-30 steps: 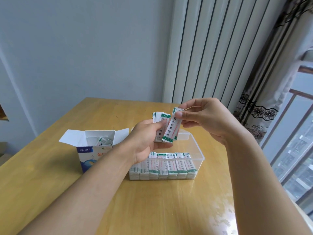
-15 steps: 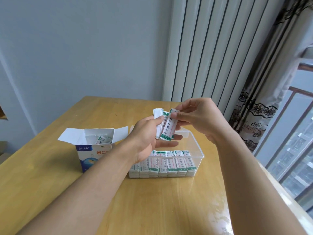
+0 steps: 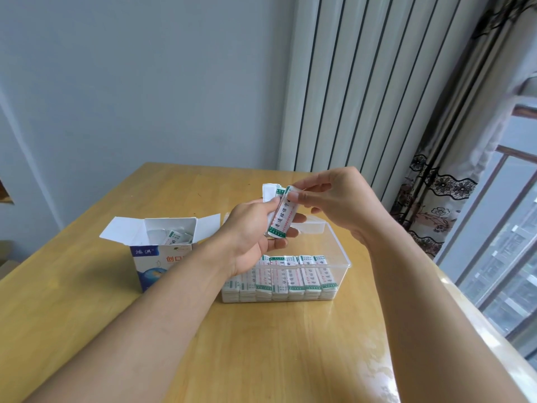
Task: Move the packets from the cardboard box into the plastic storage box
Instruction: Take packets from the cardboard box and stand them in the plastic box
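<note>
Both hands are up over the plastic storage box, working one small bunch of packets; left hand has its fingers curled round the lower half of the bunch, thumb on the near side; right hand pinches the top end between thumb and fingertips; bunch stands near upright, tilted a little, above the far end of the box and not touching it.

More packets sit loose in the cardboard box, flaps open, just left of the clear box on the worktop; how many are left I cannot tell; the near end of the plastic storage box already holds a tidy row of stacks, far end looks free.

Handling, my read: thin paper sleeves, very light, floppy one at a time but fairly stiff once bunched; glossy faces, so a loose bunch will likely fan out or slide sideways; not fragile, though edges and corners crease.

Where to hold: across the flat faces near mid-length, thumb against fingers, enough squeeze to stop sliding; square the ends with the other hand first, which seems to be the step in hand; lower it edge-aligned beside the existing row, letting go only when it is seated; dropping from height would probably scatter it.
</note>
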`<action>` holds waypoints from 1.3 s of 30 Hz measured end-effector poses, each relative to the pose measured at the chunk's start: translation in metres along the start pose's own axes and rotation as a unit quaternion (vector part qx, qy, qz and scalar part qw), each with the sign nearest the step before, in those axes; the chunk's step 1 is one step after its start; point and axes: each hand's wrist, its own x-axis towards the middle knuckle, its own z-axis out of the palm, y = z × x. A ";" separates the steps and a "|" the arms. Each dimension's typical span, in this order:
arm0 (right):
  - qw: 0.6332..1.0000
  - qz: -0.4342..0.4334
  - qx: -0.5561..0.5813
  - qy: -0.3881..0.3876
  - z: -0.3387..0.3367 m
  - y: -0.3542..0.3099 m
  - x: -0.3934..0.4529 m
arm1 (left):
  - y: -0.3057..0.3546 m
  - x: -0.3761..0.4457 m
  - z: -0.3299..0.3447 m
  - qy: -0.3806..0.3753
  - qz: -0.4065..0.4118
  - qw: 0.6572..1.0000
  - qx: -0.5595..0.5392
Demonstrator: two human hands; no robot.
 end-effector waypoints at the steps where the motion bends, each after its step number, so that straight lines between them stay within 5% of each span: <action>1: 1.000 -0.002 0.000 0.000 0.000 0.000 0.000 | 0.000 0.001 -0.001 0.002 -0.002 1.000 -0.005; 17: 1.000 -0.016 0.001 -0.026 -0.002 -0.001 -0.002 | -0.006 0.006 -0.004 0.005 -0.015 1.000 -0.021; 24: 0.990 -0.046 -0.120 -0.062 -0.003 -0.002 -0.001 | -0.007 0.007 -0.005 -0.004 -0.028 1.000 -0.009; 39: 0.997 -0.010 0.037 -0.066 0.002 -0.006 -0.005 | -0.003 0.006 -0.003 0.037 -0.012 0.999 -0.033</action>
